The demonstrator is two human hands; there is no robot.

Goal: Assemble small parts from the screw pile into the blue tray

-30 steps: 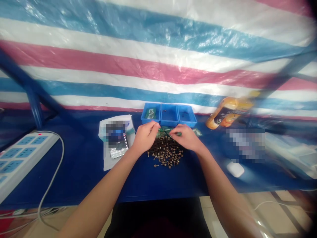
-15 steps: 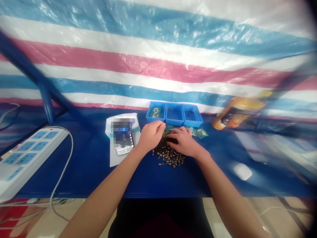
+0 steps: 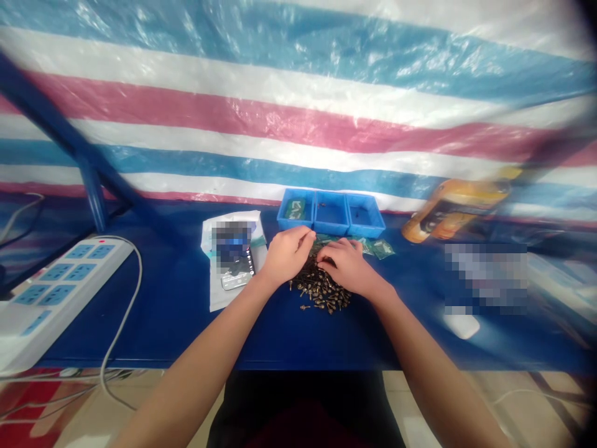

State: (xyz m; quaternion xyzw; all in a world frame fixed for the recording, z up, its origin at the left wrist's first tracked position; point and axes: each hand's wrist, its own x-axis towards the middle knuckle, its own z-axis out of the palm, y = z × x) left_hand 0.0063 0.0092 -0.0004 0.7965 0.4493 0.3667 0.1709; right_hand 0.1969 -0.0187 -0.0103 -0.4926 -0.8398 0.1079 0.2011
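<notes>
A heap of small brass-and-dark screw-like metal pieces [image 3: 329,295] lies on the blue table in front of me. My left hand [image 3: 289,254] is closed at the heap's left side, its fingers curled together; whatever they grip is hidden. Over the heap's upper right, my right hand [image 3: 346,264] bends down with thumb and forefinger drawn together. Anything in that pinch is too small to make out. Small green-printed clear packets [image 3: 382,249] lie just behind my right hand and partly under it.
Three joined blue bins [image 3: 331,214] stand behind the heap, the left one holding a green packet [image 3: 295,208]. To the left are a phone [image 3: 237,274] on a white bag [image 3: 219,295] and a power strip [image 3: 60,286]. An orange bottle [image 3: 454,208] and white case [image 3: 462,323] sit right.
My right thumb and forefinger have come closer together over the heap. My left hand stays closed in nearly the same place. The whole view has shifted slightly.
</notes>
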